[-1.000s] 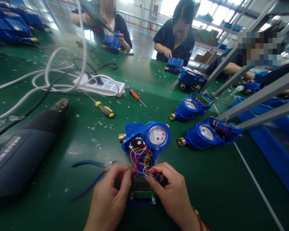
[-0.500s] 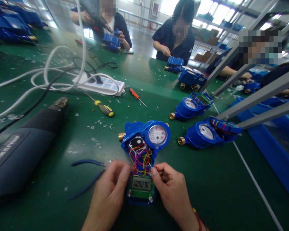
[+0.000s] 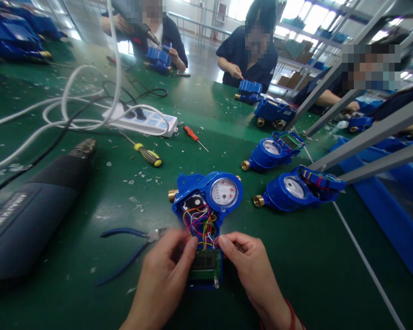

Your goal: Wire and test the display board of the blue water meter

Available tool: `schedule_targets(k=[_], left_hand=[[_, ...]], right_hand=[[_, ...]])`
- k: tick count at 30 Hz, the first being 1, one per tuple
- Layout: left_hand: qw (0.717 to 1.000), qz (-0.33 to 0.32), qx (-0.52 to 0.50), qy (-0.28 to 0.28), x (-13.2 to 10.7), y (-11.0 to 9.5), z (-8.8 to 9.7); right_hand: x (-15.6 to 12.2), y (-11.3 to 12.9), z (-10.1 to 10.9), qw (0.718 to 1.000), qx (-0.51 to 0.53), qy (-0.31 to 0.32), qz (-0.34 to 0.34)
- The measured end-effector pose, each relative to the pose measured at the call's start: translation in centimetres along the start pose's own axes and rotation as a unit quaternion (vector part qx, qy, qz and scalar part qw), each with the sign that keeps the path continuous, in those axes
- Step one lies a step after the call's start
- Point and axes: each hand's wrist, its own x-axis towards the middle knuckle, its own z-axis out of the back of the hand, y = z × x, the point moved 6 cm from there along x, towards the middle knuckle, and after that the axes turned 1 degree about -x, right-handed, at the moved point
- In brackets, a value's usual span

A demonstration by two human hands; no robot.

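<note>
An opened blue water meter (image 3: 211, 206) with a round dial lies before me on the green table. A tangle of thin coloured wires (image 3: 201, 222) fills its housing and runs to a display module (image 3: 208, 262), a green board with an LCD in a blue case. My left hand (image 3: 165, 270) is closed at the module's upper left, its thumb over part of the screen and its fingertips beside the wires. My right hand (image 3: 249, 266) pinches at the wire ends by the module's upper right corner; its other fingers are curled. Blue-handled cutters (image 3: 131, 243) lie just left of my left hand.
A heat gun (image 3: 37, 215) lies at left, near a white power strip (image 3: 147, 120) with looped cables. Two screwdrivers, one yellow-black (image 3: 147, 155) and one orange (image 3: 192, 133), lie beyond the meter. More meters (image 3: 292, 188), a blue bin (image 3: 388, 206) and grey bars stand right. Co-workers sit opposite.
My left hand has shifted right, its thumb now covering part of the display. The right hand's pinch has moved slightly, and the red wire at its fingertips shows less.
</note>
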Motion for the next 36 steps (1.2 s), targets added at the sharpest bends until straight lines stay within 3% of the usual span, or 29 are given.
schedule_targets(k=[5,12,17,20,22,23,25,27,28,31,36], left_hand=[[0.998,0.027,-0.057,0.032,-0.2,0.4,-0.4],[0.991,0.048,-0.122,0.036,0.2,0.8,-0.4],[0.993,0.040,-0.107,0.031,0.3,1.0,-0.3],[0.998,0.034,-0.042,0.014,0.2,1.3,-0.2],[0.996,-0.027,0.047,-0.073,-0.1,0.6,0.9],[0.983,-0.090,0.098,-0.127,-0.5,-0.3,1.4],[0.931,-0.246,0.186,-0.193,-1.5,-2.6,1.5],[0.888,-0.359,0.234,-0.169,-2.2,-4.4,0.6],[0.878,-0.384,0.246,-0.144,-2.3,-5.0,0.1],[0.879,-0.402,0.233,-0.105,-2.0,-5.9,-0.4],[0.922,-0.353,0.147,-0.066,-1.1,-5.5,0.1]], right_hand=[[0.1,0.3,0.3,0.999,0.033,-0.016,0.023],[0.2,-0.7,-0.3,0.986,0.156,0.048,-0.046],[0.3,-1.3,-0.1,0.982,0.175,0.026,-0.072],[0.3,-1.6,0.0,0.982,0.173,0.000,-0.072],[0.3,-1.7,0.2,0.984,0.167,-0.017,-0.061],[0.3,-1.6,0.3,0.985,0.160,-0.027,-0.052],[0.1,-1.1,0.5,0.991,0.126,-0.041,-0.021],[-0.1,-0.4,0.6,0.997,0.067,-0.045,0.022],[-0.3,0.0,0.5,0.998,0.032,-0.044,0.043],[-0.6,1.1,0.5,0.993,-0.049,-0.040,0.098],[-1.1,2.4,0.0,0.981,-0.110,-0.009,0.156]])
